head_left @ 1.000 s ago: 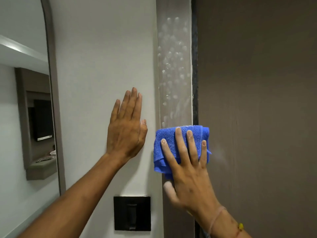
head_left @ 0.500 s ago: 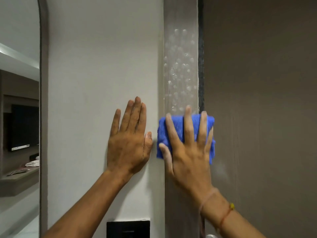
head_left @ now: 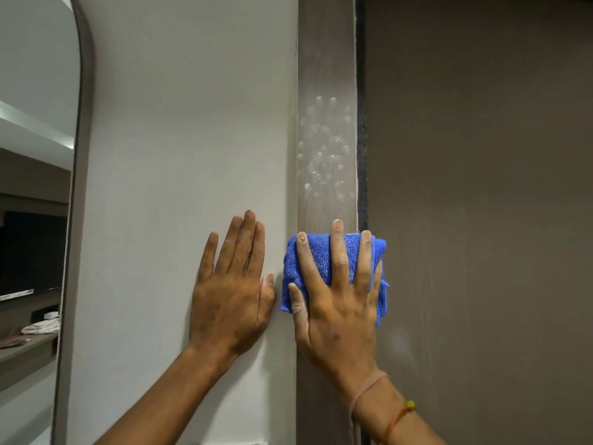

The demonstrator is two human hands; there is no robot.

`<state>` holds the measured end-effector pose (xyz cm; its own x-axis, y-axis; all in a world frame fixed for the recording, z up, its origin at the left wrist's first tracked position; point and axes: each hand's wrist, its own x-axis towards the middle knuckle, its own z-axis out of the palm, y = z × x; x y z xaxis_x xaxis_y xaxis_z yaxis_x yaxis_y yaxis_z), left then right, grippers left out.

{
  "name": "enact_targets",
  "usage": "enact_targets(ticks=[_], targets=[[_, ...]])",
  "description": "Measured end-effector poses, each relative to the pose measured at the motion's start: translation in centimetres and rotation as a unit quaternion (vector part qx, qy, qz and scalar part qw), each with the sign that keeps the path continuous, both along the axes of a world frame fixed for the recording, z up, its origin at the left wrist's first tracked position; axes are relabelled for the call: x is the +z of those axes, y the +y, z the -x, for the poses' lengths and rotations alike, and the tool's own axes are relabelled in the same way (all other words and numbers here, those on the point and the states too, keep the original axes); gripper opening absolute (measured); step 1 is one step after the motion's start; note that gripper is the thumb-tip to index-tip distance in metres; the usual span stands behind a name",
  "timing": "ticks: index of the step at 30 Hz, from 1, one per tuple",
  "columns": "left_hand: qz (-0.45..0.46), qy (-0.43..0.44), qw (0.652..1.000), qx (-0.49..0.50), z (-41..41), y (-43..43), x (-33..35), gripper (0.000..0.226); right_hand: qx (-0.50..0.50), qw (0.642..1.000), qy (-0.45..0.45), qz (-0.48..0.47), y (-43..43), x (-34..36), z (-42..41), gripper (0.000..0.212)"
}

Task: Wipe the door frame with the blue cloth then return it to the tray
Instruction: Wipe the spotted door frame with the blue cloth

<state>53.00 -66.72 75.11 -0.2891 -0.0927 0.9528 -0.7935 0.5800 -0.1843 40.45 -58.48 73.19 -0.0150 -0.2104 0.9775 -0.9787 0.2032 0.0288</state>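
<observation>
The brown door (head_left: 481,203) and the pale wall (head_left: 192,123) stand on either side of the vertical door frame (head_left: 327,59), which carries a patch of whitish spots (head_left: 324,149) above the folded blue cloth (head_left: 316,261). The right hand (head_left: 340,303) presses the cloth flat on the frame with its fingers (head_left: 337,248) spread open, gripping nothing, and the left hand (head_left: 229,303) lies open and flat on the wall just beside it. The wiping step seems to be in hand (the tray is not in view), and the next move calls for sliding the cloth upward over the spots with firm pressure.
</observation>
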Motion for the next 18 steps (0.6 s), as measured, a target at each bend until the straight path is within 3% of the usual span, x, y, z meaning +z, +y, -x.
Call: enact_targets(ticks=[7, 12, 18], targets=[[-0.006, 0.019, 1.0, -0.024, 0.2, 0.2, 0.6, 0.067, 0.011, 0.999, 0.027, 0.015, 0.0, 9.0, 0.5, 0.056], [0.002, 0.056, 0.998, -0.034, 0.0, 0.4, 5.6, 0.069, 0.013, 0.999, -0.016, 0.038, -0.1, 6.9, -0.1, 0.054], [0.005, 0.042, 0.999, 0.001, -0.2, -0.2, 6.8, 0.067, 0.008, 1.0, 0.011, 0.016, -0.1, 6.9, 0.5, 0.055]])
